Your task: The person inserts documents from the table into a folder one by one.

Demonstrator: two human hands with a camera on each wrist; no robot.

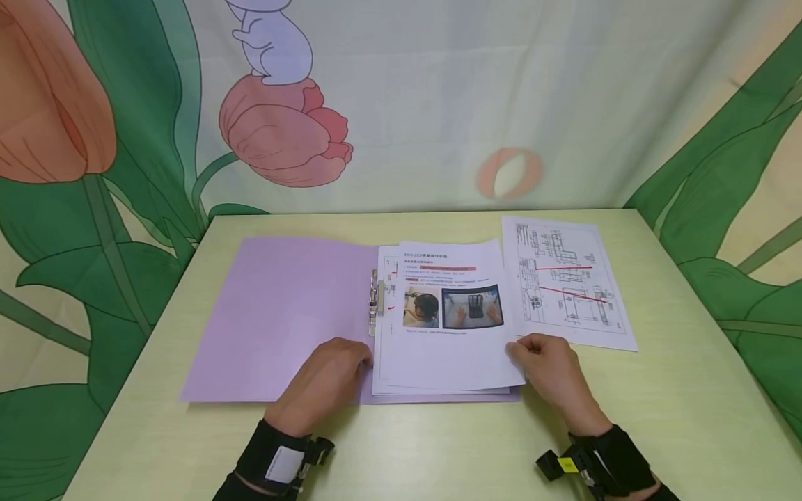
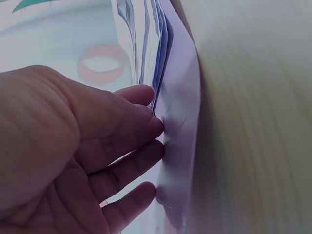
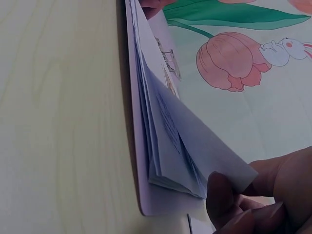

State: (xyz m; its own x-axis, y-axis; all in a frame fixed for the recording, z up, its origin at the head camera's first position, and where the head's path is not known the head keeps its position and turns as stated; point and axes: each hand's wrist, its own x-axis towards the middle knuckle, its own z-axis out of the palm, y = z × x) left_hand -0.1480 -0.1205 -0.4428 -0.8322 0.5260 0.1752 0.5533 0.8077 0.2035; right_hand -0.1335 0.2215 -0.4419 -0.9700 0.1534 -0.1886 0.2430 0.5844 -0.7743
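A purple folder lies spread on the table, with a stack of sheets on its right half beside a metal clip. My right hand pinches the lower right corner of the top printed sheet, between thumb and fingers. In the right wrist view that sheet bends up, apart from the stack under it. My left hand rests at the folder's spine, left of the stack. Its fingertips touch the purple cover, fingers loosely bent, seen in the left wrist view.
A loose sheet with line drawings and red strokes lies at the right, its left edge close by the top sheet. The pale wooden table runs back to a curtain printed with tulips.
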